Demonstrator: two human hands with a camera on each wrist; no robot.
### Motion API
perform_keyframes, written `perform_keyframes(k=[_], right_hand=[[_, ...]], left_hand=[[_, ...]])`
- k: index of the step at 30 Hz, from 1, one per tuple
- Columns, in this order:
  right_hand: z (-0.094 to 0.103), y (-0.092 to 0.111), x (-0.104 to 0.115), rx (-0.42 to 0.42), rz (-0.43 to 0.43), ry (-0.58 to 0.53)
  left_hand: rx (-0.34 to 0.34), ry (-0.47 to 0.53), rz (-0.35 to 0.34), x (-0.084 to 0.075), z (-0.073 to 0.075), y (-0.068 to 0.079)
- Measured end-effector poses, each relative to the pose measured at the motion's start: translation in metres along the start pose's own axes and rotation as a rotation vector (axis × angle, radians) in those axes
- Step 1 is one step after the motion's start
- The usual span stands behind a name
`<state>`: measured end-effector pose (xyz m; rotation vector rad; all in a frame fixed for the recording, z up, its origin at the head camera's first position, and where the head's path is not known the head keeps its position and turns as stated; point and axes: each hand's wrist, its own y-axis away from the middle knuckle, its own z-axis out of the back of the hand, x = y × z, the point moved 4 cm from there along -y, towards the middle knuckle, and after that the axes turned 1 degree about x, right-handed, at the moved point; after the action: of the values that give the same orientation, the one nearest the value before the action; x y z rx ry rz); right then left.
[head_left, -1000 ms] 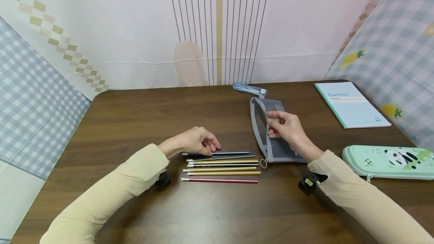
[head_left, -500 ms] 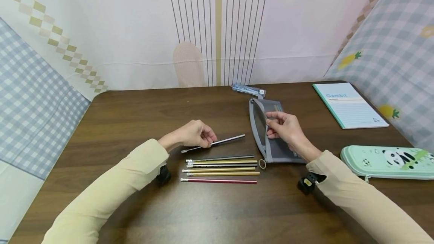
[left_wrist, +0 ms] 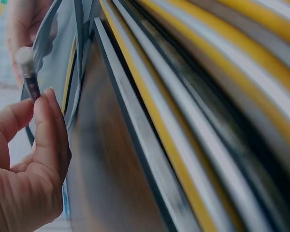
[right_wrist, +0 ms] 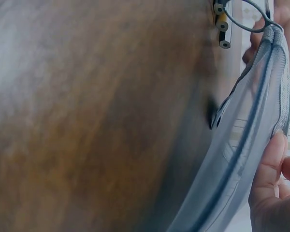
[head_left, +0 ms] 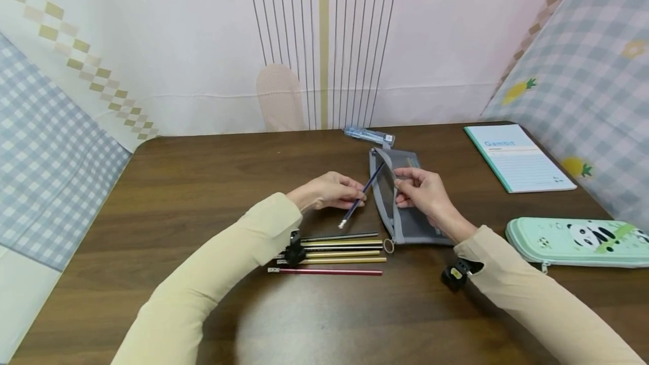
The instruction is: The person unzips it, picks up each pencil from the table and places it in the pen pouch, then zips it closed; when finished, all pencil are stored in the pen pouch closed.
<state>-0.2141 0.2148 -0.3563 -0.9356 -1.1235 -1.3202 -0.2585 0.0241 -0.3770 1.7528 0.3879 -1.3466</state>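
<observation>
My left hand (head_left: 332, 190) pinches a dark blue pencil (head_left: 356, 203) near its middle. Its white eraser end points toward me, and its far end reaches into the mouth of a grey zip pouch (head_left: 418, 227). In the left wrist view the pencil (left_wrist: 31, 79) stands between thumb and fingertips. With thumb and fingers, my right hand (head_left: 426, 193) grips the near-right edge of the pouch's opening and keeps it spread. Several pencils lie in a row under my left wrist, among them a gold pencil (head_left: 350, 253) and a red pencil (head_left: 334, 272).
To the right lies a mint pencil case (head_left: 552, 241) with a panda print. A white notebook (head_left: 522, 165) rests behind it. Beyond the pouch, near the table's back edge, is a clear blue packet (head_left: 366, 135). A cloth backdrop (head_left: 203, 72) rises behind the table.
My left hand has lifted the dark blue pencil from the row, carried it right and turned it so its far end meets the pouch opening. My right hand keeps its grip.
</observation>
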Motion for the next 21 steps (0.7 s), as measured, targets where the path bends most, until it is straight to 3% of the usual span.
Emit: perform_keyframes(k=[7,21], right_hand=[[-0.003,-0.001,-0.001,0.001,-0.011,-0.003],[-0.002,0.0,0.001,0.013,-0.005,0.019]], left_hand=[[-0.064,0.164,0.04,-0.004,-0.019,-0.02],[-0.167,0.236,0.0,-0.006,-0.048,-0.038]])
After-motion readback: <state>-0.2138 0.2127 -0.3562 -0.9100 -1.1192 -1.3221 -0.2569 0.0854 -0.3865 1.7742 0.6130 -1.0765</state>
